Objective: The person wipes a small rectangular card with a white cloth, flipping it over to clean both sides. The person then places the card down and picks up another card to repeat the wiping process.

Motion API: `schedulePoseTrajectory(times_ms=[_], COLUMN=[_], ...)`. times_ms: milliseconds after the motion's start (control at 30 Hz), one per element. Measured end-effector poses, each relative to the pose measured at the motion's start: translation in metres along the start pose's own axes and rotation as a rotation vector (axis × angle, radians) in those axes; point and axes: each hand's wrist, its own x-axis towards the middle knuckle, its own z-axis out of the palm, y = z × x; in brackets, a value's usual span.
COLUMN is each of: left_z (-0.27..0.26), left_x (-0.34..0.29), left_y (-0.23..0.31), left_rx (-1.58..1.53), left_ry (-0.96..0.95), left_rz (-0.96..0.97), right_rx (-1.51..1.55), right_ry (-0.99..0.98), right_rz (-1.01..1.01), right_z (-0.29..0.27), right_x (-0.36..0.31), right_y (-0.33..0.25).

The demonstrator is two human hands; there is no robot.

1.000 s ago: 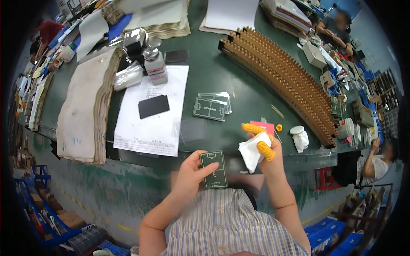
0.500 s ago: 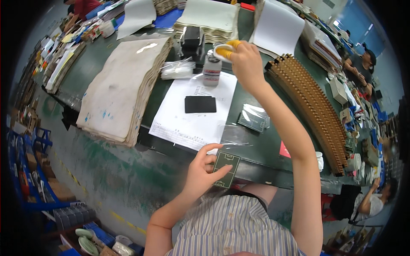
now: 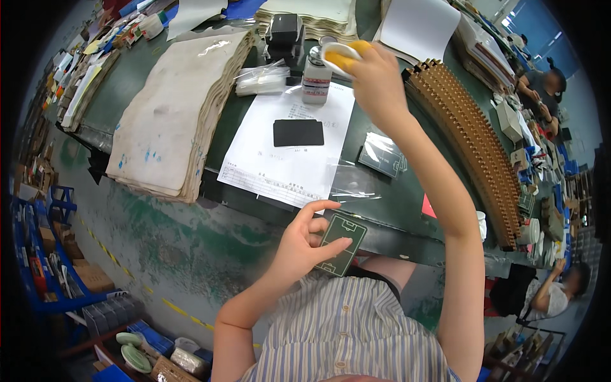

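Observation:
My left hand (image 3: 298, 247) grips a dark green card-sized plate (image 3: 351, 230) with pale football-pitch lines, thumb across its face, just off the table's near edge. Yellow covers sit on fingertips of my right hand (image 3: 380, 86), which pinches a white wiping pad (image 3: 331, 49) beside the top of a whitish bottle (image 3: 316, 88). That bottle stands on a printed paper sheet (image 3: 251, 164). A black rectangular plate (image 3: 298, 133) lies on the sheet too. Right of the sheet, a similar green plate (image 3: 379, 156) rests under shiny clear film.
A thick stack of stained sheets (image 3: 168, 108) lies left. Clear plastic bags (image 3: 262, 80) and a black box-like object (image 3: 284, 32) sit behind the paper. A long curved-looking wooden rack (image 3: 458, 130) runs along the right. Other people (image 3: 544, 95) work at the far right.
My right hand with the wiping pad has shifted slightly right of the bottle top. The green plate in my left hand has tilted a little clockwise. The whole view has moved somewhat.

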Motion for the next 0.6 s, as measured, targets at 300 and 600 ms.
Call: schedulePoseTrajectory(times_ms=[300,600], left_z=[0.017,0.039], left_x=[0.000,0.005], left_y=[0.000,-0.002], left_rx=[0.033,0.178], left_ry=[-0.096,-0.177], left_rz=[-0.048,-0.070], right_rx=[0.211,0.167], right_ry=[-0.147,-0.124], right_rz=[-0.085,-0.060], right_z=[-0.145,-0.163], right_x=[-0.154,-0.185], right_y=[-0.063,-0.068])
